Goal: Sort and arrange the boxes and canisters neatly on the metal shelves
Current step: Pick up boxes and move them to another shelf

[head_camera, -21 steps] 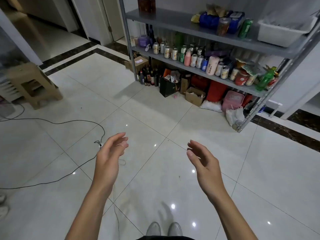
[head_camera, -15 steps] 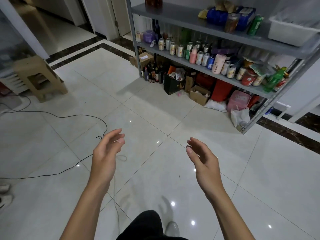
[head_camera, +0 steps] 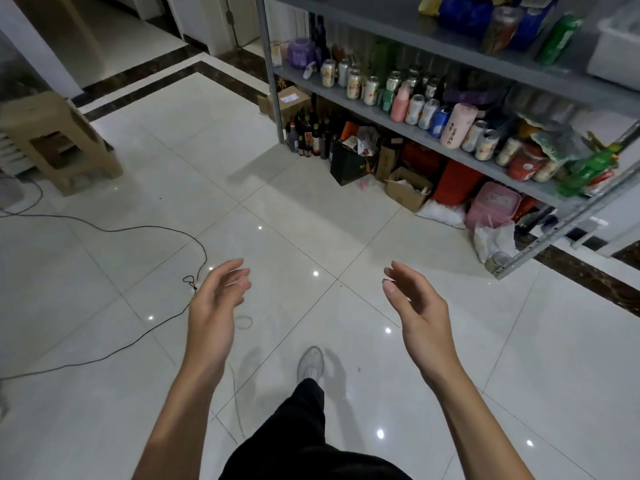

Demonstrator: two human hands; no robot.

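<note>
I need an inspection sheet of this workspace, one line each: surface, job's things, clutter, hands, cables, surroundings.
Surface: shiny white tile floor.
Job's things: cans in a row and a pink canister on the middle shelf.
Clutter: bottles, black bag and open carton on the floor under the shelves.
Hands: left hand and right hand open, holding nothing.
Cables: black cable loops over the floor, left.
Surroundings: tan stool at left.

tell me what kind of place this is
Likely a storage corner in a home: a metal shelf rack packed with drink cans, with bottles and a cardboard box on the glossy tiled floor beneath it.
</note>
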